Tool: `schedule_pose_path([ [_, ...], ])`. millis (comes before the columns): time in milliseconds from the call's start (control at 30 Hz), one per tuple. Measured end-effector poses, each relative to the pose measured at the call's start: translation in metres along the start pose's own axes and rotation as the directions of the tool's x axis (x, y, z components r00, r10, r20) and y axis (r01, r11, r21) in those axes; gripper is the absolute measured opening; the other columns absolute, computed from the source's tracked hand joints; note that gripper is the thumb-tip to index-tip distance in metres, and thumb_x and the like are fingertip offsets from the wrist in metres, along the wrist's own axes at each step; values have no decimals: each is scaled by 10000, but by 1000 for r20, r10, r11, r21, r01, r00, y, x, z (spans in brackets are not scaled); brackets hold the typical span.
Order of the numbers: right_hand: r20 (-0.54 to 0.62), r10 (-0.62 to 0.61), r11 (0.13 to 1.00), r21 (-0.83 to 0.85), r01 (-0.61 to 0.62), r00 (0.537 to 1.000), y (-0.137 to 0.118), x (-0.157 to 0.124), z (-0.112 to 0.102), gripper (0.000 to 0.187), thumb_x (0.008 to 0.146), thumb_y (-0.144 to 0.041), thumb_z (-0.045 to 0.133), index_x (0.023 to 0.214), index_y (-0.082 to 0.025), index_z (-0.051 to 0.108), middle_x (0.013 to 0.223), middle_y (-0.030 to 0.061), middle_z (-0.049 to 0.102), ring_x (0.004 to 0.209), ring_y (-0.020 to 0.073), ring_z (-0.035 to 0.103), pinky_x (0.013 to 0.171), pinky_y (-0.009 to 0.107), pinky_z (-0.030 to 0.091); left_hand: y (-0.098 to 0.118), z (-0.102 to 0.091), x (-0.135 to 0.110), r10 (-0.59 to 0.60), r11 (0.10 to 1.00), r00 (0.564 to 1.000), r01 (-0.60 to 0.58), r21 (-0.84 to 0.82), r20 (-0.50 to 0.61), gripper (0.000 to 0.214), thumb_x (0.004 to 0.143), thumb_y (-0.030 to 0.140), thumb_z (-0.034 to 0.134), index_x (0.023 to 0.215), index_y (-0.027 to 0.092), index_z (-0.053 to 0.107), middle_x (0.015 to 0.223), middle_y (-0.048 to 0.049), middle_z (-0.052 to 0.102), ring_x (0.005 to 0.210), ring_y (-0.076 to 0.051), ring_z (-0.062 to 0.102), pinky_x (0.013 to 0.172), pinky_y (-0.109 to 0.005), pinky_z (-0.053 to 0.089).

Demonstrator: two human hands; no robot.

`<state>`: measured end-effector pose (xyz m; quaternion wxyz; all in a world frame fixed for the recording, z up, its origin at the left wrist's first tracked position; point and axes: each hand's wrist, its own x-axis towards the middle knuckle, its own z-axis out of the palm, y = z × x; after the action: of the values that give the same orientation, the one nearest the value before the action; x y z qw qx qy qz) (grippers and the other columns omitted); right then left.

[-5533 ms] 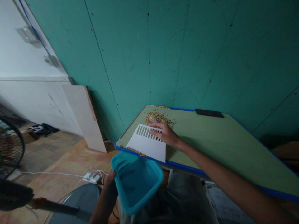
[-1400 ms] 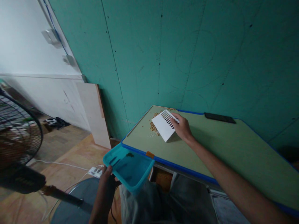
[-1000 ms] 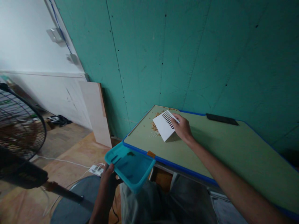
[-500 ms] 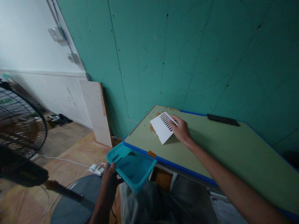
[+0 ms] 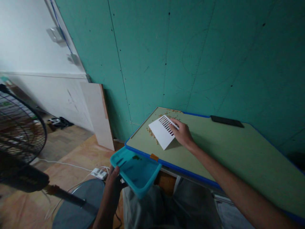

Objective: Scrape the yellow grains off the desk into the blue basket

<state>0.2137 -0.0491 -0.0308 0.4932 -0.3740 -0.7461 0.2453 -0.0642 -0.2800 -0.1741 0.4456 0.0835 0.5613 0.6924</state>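
A white slotted plastic sheet is pinched at its right edge by my right hand, tilted over the tabletop. Small tan grains lie beside and behind the sheet, near the table's left end; some are hidden under it. My left hand grips the near left rim of a turquoise plastic tub, held just below the front edge of the green table. Inside the tub a small dark patch shows on the bottom.
A black fan on a round grey base stands at left. A power strip and cables lie on the floor. A board leans on the green wall. A black strip sits at the table's back edge.
The slotted sheet has moved slightly left and nearer to me with my right hand, along with some grains. The tub has shifted a little to the right.
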Motion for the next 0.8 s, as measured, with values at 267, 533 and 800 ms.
schedule_pose_path([
  [267, 55, -16, 999, 35, 14, 998, -4, -2, 1, 379, 925, -342, 638, 1234, -168, 774, 1220, 138, 813, 1102, 289, 780, 984, 442, 615, 3, 7, -25, 72, 997, 997, -72, -2, 40, 714, 734, 598, 880, 1354, 330, 651, 1160, -103, 811, 1003, -351, 784, 750, -446, 635],
  [533, 95, -31, 996, 92, 22, 995, -6, -5, 4, 359, 947, -343, 648, 1248, -189, 769, 1261, 141, 797, 1148, 297, 768, 1024, 482, 607, 2, 11, -31, 93, 995, 995, -92, -36, 43, 748, 726, 586, 880, 1386, 322, 648, 1280, -145, 780, 1152, -429, 744, 836, -540, 636],
  [800, 107, -68, 991, 126, 54, 992, -11, -7, 4, 354, 945, -334, 646, 1242, -190, 774, 1276, 127, 797, 1172, 279, 760, 1038, 454, 600, 2, 12, -31, 100, 995, 993, -98, -31, 59, 724, 725, 599, 873, 1361, 324, 661, 1294, -137, 784, 1234, -461, 714, 849, -556, 644],
])
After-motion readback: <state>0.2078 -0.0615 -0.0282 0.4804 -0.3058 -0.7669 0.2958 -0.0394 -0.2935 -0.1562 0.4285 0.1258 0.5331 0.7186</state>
